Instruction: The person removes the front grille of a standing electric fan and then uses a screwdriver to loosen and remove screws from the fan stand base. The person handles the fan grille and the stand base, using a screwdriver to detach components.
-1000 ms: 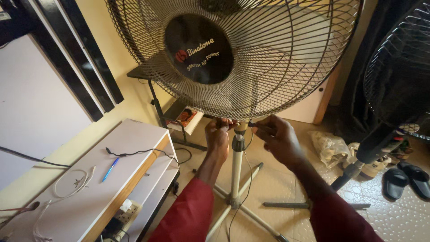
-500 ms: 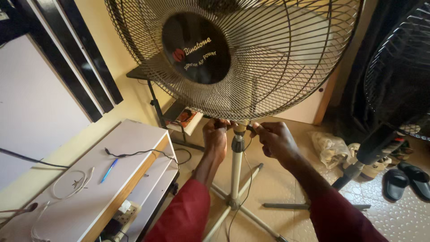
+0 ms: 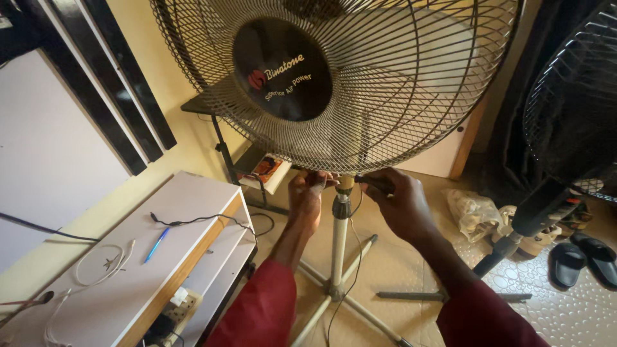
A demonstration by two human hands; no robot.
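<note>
1. Cream walls and a patterned tan floor frame the scene; a white surface at lower left carries a blue pen, a black cable and a white cord.
2. At the centre stands a pedestal fan: its wire guard with a dark round hub fills the top, and its pale pole runs down to crossed feet on the floor.
3. Left hand sits at the bottom edge of the guard, just left of the pole top, its fingers pinched together on something too small to make out.
4. Right hand is closed around a dark-handled tool, seemingly a screwdriver, whose tip points at the joint where guard and pole meet.
5. Judging by this, work on a fastening at the guard's lower rim is under way: the guard is on the fan, and whether the fastening is tight or loose cannot be told.
6. Off to the right, a second dark fan, black sandals and a crumpled plastic bag sit well apart.
</note>
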